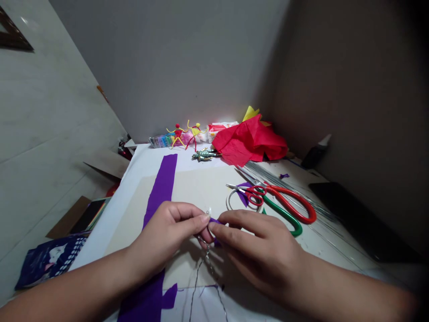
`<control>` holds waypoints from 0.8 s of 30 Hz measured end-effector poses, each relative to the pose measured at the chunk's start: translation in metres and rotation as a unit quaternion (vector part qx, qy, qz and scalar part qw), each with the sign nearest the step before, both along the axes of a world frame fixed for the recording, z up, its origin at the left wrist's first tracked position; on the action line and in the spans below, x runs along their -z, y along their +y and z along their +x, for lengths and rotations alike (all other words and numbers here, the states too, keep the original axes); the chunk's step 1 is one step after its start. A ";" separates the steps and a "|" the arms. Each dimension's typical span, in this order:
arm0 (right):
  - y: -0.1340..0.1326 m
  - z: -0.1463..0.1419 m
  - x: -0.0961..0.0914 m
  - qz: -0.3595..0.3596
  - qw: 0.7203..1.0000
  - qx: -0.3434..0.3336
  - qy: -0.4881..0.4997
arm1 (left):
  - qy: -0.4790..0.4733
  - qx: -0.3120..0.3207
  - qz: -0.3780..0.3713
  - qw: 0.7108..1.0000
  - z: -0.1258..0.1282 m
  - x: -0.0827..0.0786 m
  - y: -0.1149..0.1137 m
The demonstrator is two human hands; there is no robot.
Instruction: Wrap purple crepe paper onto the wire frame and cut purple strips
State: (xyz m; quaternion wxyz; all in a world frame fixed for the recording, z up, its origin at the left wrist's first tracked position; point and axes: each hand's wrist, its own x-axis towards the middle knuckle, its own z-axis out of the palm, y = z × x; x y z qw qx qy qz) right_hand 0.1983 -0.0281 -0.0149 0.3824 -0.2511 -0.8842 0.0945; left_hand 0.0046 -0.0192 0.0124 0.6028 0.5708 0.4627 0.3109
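A twisted wire figure [208, 253] is pinched near its top by my left hand [176, 226], thumb and fingers closed. Two wire strands hang from it toward the near edge, and a small loop shows above the fingertips. My right hand [258, 243] is closed on a small purple strip [216, 221], pressed against the wire; part of the strip is hidden by the fingers. Beneath the left arm lies a long purple crepe paper strip [163, 183], with a small purple scrap [170, 297] beside it.
Right of the hands lie small red scissors [256, 195], larger scissors with red and green handles [295, 203], and a bundle of wires [278, 183]. Behind stand two wire figures [178, 134] and crumpled red paper [251, 139]. A black glue bottle [315, 152] is far right.
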 end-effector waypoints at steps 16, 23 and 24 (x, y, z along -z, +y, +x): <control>-0.003 0.004 -0.016 -0.184 0.977 -0.058 0.096 | 0.101 -0.020 0.049 0.993 0.000 -0.011 -0.004; 0.007 -0.002 -0.019 -0.408 0.903 0.023 0.132 | 0.177 -0.042 0.091 0.979 0.007 -0.014 -0.006; 0.007 -0.003 -0.019 -0.405 0.905 0.024 0.124 | 0.184 -0.041 0.098 0.977 0.008 -0.014 -0.006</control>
